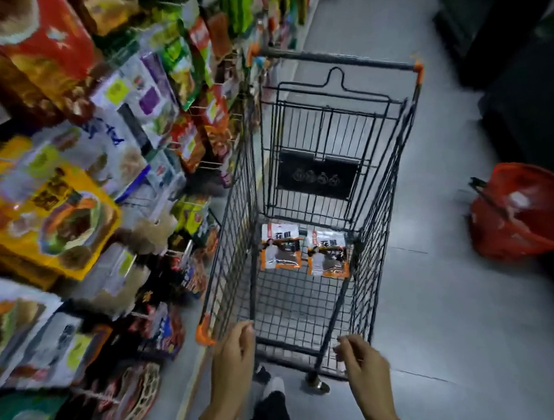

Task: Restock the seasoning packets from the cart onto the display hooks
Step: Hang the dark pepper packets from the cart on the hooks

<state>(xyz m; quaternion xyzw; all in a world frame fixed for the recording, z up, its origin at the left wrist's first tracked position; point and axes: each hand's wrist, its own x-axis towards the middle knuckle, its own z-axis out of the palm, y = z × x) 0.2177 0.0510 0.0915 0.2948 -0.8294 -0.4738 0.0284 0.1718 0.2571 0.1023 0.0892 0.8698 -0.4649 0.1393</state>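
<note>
Two seasoning packets (280,251) laid side by side in wire cart (381,198), left hand (233,349) and right hand (361,362) curled at near rim, grip on it not determinable

Two seasoning packets (280,251) (329,254), one wire cart (402,153), one red basket (526,226), two hands (235,349) (361,359), shelf packets (70,213) too blurred to count

A black wire shopping cart with orange corner caps (401,173) stands just beside a rack of hanging colourful packets (116,131) (all badly blurred). Two orange-and-white seasoning packets (280,250) lie side by side on its mesh floor. The left hand (235,349) and right hand (361,359), fingers curled, are at its near end. A red plastic basket (527,216) sits on the floor to the right.
</note>
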